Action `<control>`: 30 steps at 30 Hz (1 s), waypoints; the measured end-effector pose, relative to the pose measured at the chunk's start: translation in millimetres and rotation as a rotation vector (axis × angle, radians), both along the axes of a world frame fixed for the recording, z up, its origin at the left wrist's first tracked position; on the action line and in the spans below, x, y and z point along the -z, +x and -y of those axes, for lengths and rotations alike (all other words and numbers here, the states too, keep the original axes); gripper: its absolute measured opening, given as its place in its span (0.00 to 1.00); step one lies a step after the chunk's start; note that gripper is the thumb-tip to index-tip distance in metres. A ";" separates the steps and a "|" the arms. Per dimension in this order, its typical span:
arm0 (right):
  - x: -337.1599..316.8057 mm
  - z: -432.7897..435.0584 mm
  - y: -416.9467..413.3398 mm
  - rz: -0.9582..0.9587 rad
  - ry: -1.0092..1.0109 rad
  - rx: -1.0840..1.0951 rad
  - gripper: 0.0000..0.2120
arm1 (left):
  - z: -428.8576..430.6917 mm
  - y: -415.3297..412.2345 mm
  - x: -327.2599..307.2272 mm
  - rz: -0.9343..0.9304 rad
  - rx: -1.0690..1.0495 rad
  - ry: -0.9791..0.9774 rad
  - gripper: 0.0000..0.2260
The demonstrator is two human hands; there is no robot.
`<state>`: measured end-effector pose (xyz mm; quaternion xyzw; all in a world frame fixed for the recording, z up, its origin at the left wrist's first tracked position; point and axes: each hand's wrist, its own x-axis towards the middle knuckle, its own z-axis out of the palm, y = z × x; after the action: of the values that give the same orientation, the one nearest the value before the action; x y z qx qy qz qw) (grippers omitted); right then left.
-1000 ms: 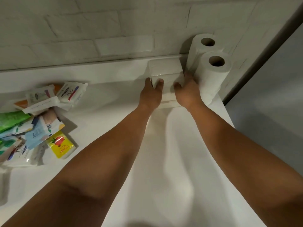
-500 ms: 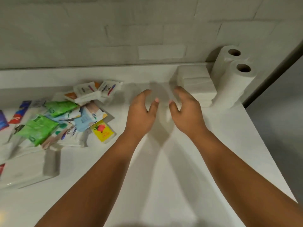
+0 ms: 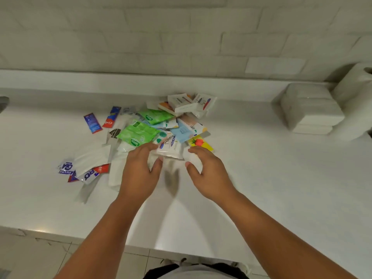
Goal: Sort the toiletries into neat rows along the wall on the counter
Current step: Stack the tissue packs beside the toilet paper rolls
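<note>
Nearest to me, both forearms reached over the white counter [image 3: 281, 188]. The left hand [image 3: 138, 176] and the right hand [image 3: 211, 176] had curved fingers at the two sides of a white Dove packet [image 3: 170, 147]. The picture was blurred there, so I could not tell if they already gripped it. This packet lay at the near edge of a loose heap of toiletries [image 3: 171, 125] in the middle of the counter, with green packs [image 3: 136, 133] at its left and a yellow sachet [image 3: 201, 143] at its right. Farther back lay small white boxes [image 3: 183, 102]. At the far right, against the wall [image 3: 181, 37], a stack of white tissue packs [image 3: 312, 111] stood just beside paper rolls [image 3: 354, 97].
</note>
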<state>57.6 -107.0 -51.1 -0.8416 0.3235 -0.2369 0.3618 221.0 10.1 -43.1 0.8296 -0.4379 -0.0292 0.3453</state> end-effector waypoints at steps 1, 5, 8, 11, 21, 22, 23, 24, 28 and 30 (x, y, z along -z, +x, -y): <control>2.3 -9.0 10.4 -0.021 0.009 -0.021 0.19 | -12.2 11.2 3.7 0.015 -0.013 0.019 0.15; 10.1 -38.2 47.3 -0.093 0.097 -0.051 0.21 | -49.3 47.4 17.3 0.036 -0.070 0.101 0.15; 17.5 -57.6 71.9 -0.212 0.172 -0.043 0.23 | -70.9 65.7 23.9 0.034 -0.072 0.149 0.16; 22.3 -70.4 86.9 -0.315 0.196 -0.052 0.24 | -80.7 75.1 29.9 -0.023 -0.080 0.196 0.21; 26.0 -79.9 101.4 -0.286 0.429 0.036 0.14 | -87.8 69.1 40.0 -0.412 -0.221 0.008 0.14; 26.4 -79.6 96.0 -0.237 0.488 0.065 0.13 | -88.4 67.4 41.7 -0.406 -0.214 -0.006 0.13; 26.3 -79.0 90.2 -0.182 0.542 0.095 0.13 | -87.7 64.2 42.5 -0.393 -0.204 -0.016 0.14; 25.4 -78.2 84.3 -0.128 0.588 0.120 0.13 | -86.4 59.9 41.9 -0.381 -0.193 -0.032 0.16; 26.2 -65.7 56.4 0.043 0.658 0.180 0.10 | -67.7 34.0 31.3 -0.410 -0.161 -0.113 0.20; 25.6 -55.1 42.2 0.123 0.661 0.211 0.08 | -53.8 23.5 25.6 -0.426 -0.100 -0.148 0.20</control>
<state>99.8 -51.9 -76.7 -0.6253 0.4453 -0.2058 0.6069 244.5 63.9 -68.7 0.7977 -0.3141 -0.1543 0.4911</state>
